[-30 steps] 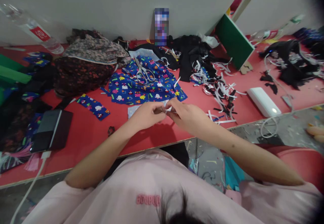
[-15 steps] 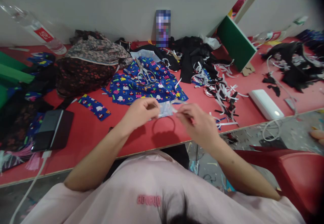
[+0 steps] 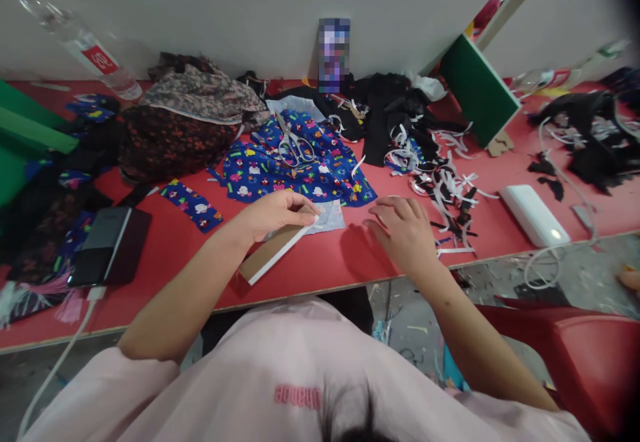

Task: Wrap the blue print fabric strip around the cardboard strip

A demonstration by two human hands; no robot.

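Observation:
My left hand (image 3: pixel 277 214) is closed, its fingertips pinching the upper end of a flat brown cardboard piece with a white edge (image 3: pixel 273 255). The cardboard slants down toward the front edge of the red table (image 3: pixel 320 269). Its top lies on a small pale fabric piece (image 3: pixel 330 217). My right hand (image 3: pixel 403 229) hovers palm down just right of that piece, fingers loosely curved and apart, holding nothing. Behind both hands lies blue cartoon-print fabric (image 3: pixel 260 175) with scissors (image 3: pixel 293 145) on top.
A small blue scrap (image 3: pixel 193 205) and a black device (image 3: pixel 107 245) lie left. Floral cloth (image 3: pixel 185 122) and a bottle (image 3: pixel 85 49) sit behind. Cut strips (image 3: pixel 445 182), a white power bank (image 3: pixel 535 215) and a green board (image 3: pixel 477 89) are right. A red chair (image 3: pixel 575 342) stands below.
My hands have parted. The right hand let go of the pale piece and moved right. The left hand now pins a cardboard piece against the pale fabric on the table.

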